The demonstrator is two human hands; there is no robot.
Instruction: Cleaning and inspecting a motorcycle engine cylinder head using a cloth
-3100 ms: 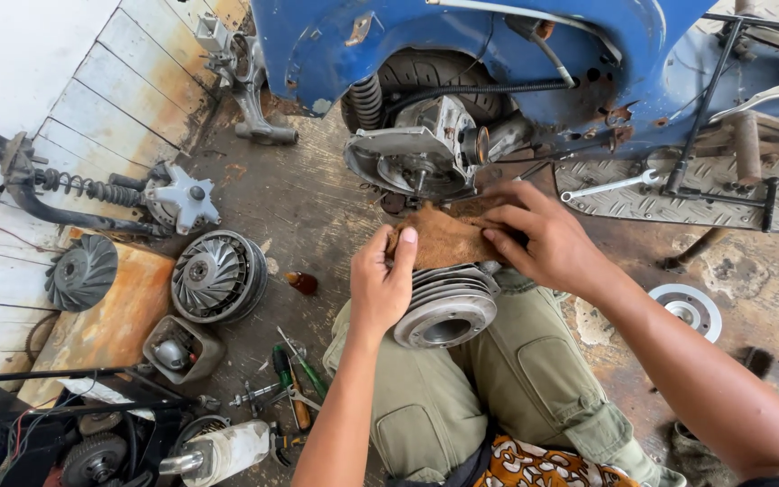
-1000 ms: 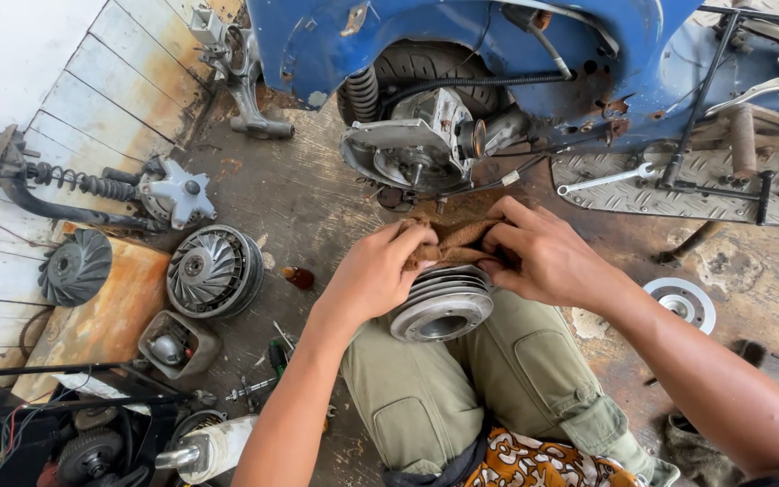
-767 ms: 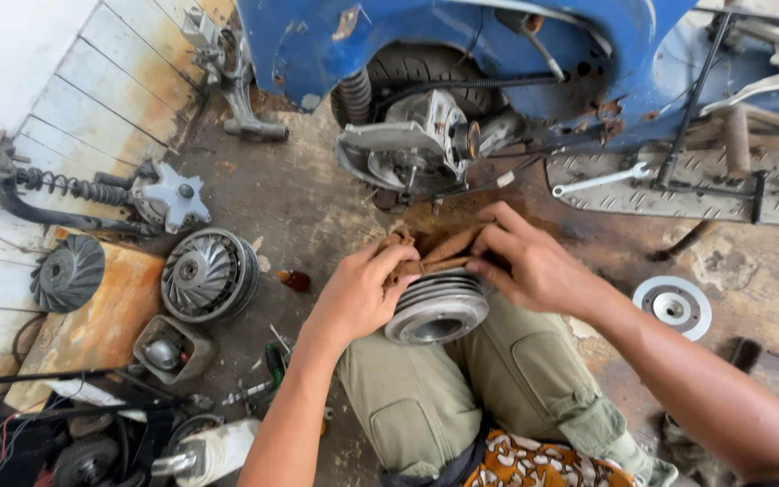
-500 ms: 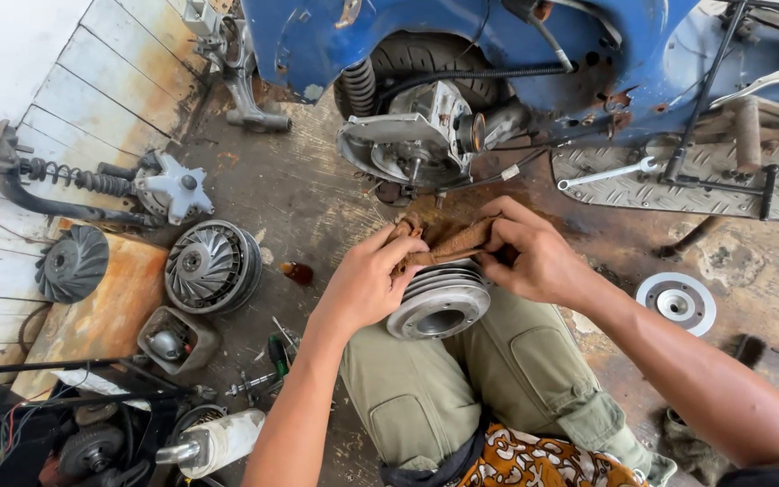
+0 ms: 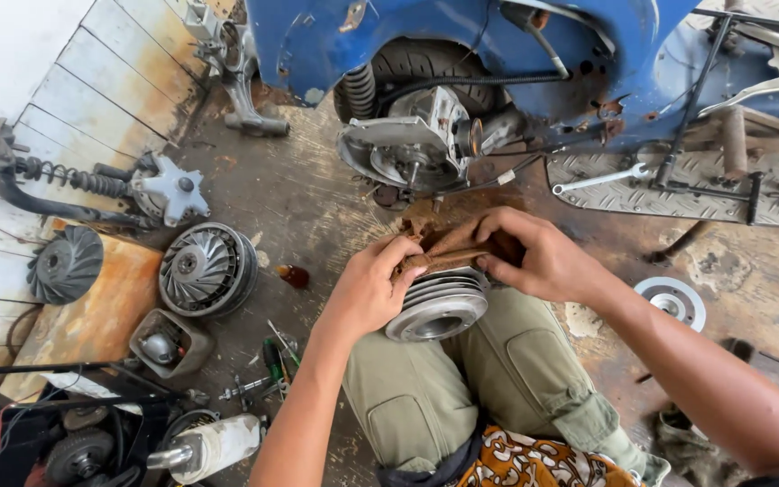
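A finned metal engine cylinder (image 5: 439, 305) rests on my knees, its open bore facing me. Folded over its top edge is a brown, rust-coloured rag (image 5: 444, 255). My left hand (image 5: 373, 289) grips the rag's left end against the cylinder's side. Curled over the right end of the rag is my right hand (image 5: 534, 255), pressing it onto the fins. Just beyond my hands stands a blue scooter (image 5: 462, 45) with its bare engine casing (image 5: 407, 149) exposed.
On the dirty floor to the left lie a round fan flywheel (image 5: 205, 268), a dark fan cover (image 5: 65, 263), a shock absorber with hub (image 5: 92, 180) and small tools (image 5: 268, 370). A metal disc (image 5: 673, 300) lies right. White planks (image 5: 74, 81) line the left side.
Both hands have closed in on the rag over the cylinder. The rag, held flat before, is now folded and bunched along the cylinder's top.
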